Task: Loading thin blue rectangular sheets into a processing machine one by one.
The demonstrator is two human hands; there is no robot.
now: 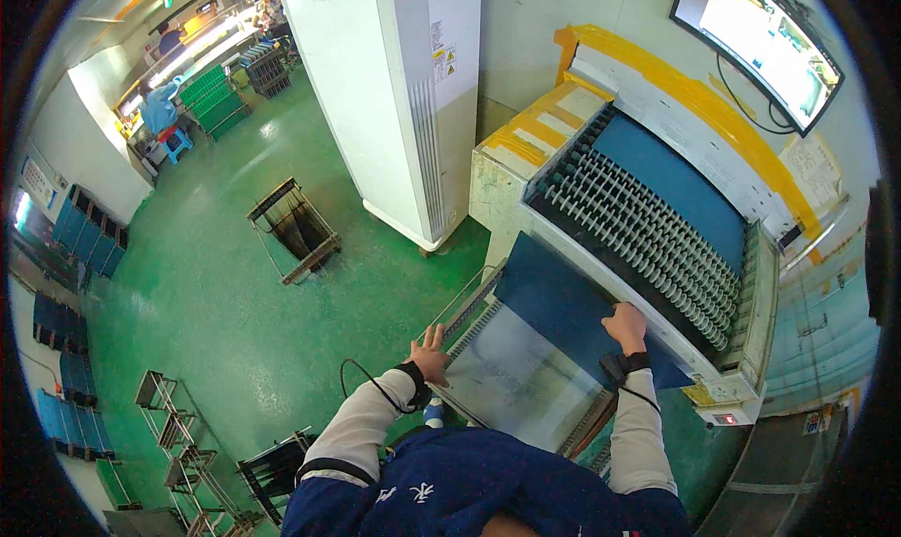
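Note:
A dark blue flat panel (554,283) lies at a slant between the roller machine and a slotted rack (469,323). My right hand (626,329) is closed at the panel's upper edge, beside the machine's front lip, its fingers curled round that edge. My left hand (429,354) rests at the rack's left side with its fingers spread, holding nothing. A pale, cloudy sheet-like surface (526,368) shows within the rack, below the blue panel. On the machine's wheeled rollers (648,246), farther back, lies another blue panel (671,176).
A tall white cabinet (394,96) stands left of the machine. An empty-looking metal rack (296,232) sits on the green floor, and more racks (178,434) stand at lower left. A screen (765,44) hangs at upper right. Workers sit at far benches.

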